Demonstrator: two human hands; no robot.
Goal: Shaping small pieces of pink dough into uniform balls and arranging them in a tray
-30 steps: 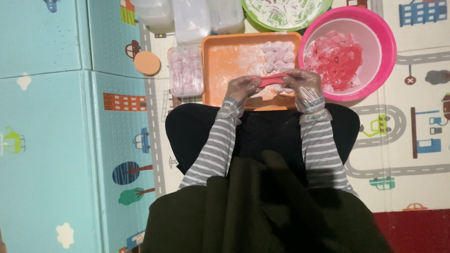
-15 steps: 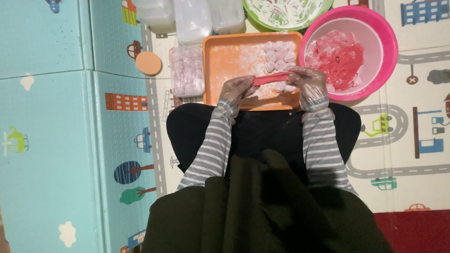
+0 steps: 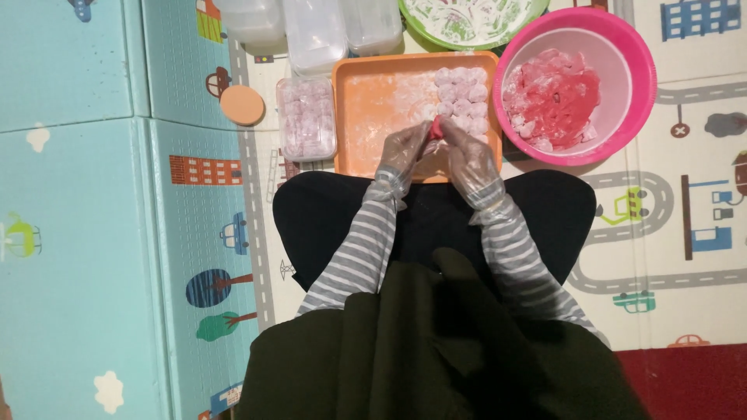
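Observation:
Both my hands wear clear plastic gloves and meet over the orange tray (image 3: 366,117). My left hand (image 3: 405,148) and my right hand (image 3: 469,159) pinch one small red-pink dough piece (image 3: 437,127) between their fingertips. Just beyond it, several floured pink-white balls (image 3: 461,97) lie in rows on the tray's right side. A pink bowl (image 3: 646,85) with red-pink dough (image 3: 556,97) stands to the right of the tray.
A clear box of pale pink balls (image 3: 306,117) sits left of the tray, next to a round orange lid (image 3: 242,105). Clear containers (image 3: 315,31) and a green floured bowl (image 3: 467,15) stand behind. A patterned play mat (image 3: 93,233) covers the floor.
The dough piece was stretched wide between my hands. My hands have come together and it is now bunched into a small lump at the fingertips.

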